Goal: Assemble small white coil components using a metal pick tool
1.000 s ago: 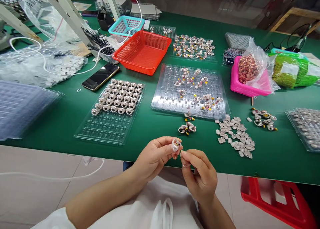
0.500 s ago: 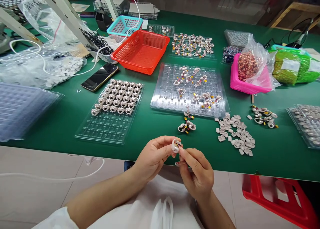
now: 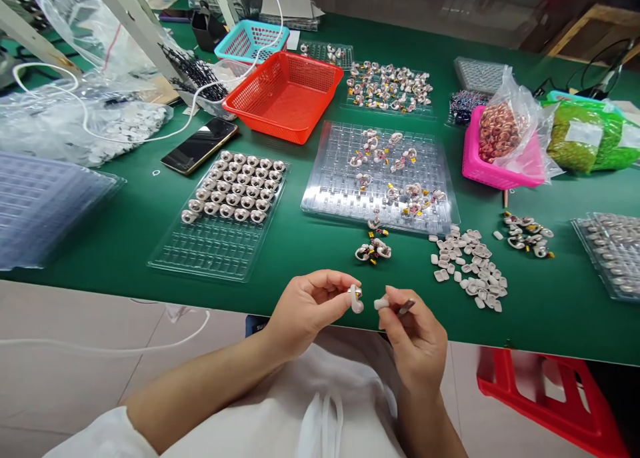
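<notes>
Between the thumb and fingers of my left hand (image 3: 305, 315) is a small curved white ear-clip earbud (image 3: 356, 301) with a shiny metallic part. A short gap to the right, my right hand (image 3: 417, 341) pinches a small white cap (image 3: 381, 304). A thin dark tool (image 3: 406, 307) also sticks out of that hand; its exact kind is unclear. Beyond the hands on the green table lies a small cluster of earbuds (image 3: 374, 251) with yellow tabs. To the right are many loose pale caps (image 3: 473, 266).
A clear tray (image 3: 205, 251) at left holds rows of pearly earbud shells. Behind the hands sits a stack of clear trays (image 3: 330, 201) with loose earbuds. Farther back are a red basket (image 3: 295, 128), a phone (image 3: 200, 146) and a pink basket (image 3: 505, 173). A red stool (image 3: 550, 398) stands below right.
My right hand has moved right, away from the earbud, and a white cap now shows in its fingertips. The earbud in my left hand has turned.
</notes>
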The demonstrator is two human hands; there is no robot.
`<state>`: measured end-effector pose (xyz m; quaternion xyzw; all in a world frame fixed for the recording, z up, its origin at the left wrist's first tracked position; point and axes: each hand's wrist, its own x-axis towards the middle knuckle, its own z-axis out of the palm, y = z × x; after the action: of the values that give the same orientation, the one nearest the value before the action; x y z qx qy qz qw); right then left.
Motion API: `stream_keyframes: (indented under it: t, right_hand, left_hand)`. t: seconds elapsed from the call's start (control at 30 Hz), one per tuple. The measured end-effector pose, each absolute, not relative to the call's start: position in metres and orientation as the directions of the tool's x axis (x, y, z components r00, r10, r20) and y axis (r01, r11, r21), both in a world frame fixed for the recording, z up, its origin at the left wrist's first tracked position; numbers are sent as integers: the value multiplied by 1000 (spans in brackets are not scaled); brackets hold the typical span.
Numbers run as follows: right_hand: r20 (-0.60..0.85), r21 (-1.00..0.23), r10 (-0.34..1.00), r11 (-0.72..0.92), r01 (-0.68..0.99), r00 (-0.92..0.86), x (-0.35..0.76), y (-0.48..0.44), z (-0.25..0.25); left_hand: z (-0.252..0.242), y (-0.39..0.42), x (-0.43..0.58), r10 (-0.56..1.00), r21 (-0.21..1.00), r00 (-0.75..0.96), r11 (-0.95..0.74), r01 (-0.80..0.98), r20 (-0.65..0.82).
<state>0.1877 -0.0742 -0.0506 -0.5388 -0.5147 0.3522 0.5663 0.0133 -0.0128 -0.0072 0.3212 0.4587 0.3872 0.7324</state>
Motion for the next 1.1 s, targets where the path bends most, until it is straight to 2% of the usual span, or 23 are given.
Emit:
stream_keyframes:
  t: [0.07,0.17,0.33,0.5,0.73,0.93,1.1]
  right_hand:
    - [104,-994,960,92,60,260,190,-75,-54]
    - [21,-997,974,37,-68,227,191,-75,-57]
    - [15,-978,989,46,-203,149,186,-71,-55]
    - [63,-966,989,93,-242,132,179,-68,-51]
    - [3,-982,996,21,-188,94,176,-66,-45]
    - [64,-973,993,83,-214,94,179,-65,-46]
    - [107,-982,990,119,-149,88,178,-65,-46]
  left_hand:
    - [-2,-14,14,875,852,265,467,-237,-406]
    - [1,-17,16,913,915,226,377,-147,-339]
    - [-2,-18,17,933,946,224,309,-96,-282]
    - [-3,-18,17,913,925,266,354,-140,-309]
    - [0,-17,18,898,894,280,401,-201,-339]
    - [0,-17,18,897,893,272,405,-195,-348]
    - [0,-17,18,893,873,267,426,-237,-363]
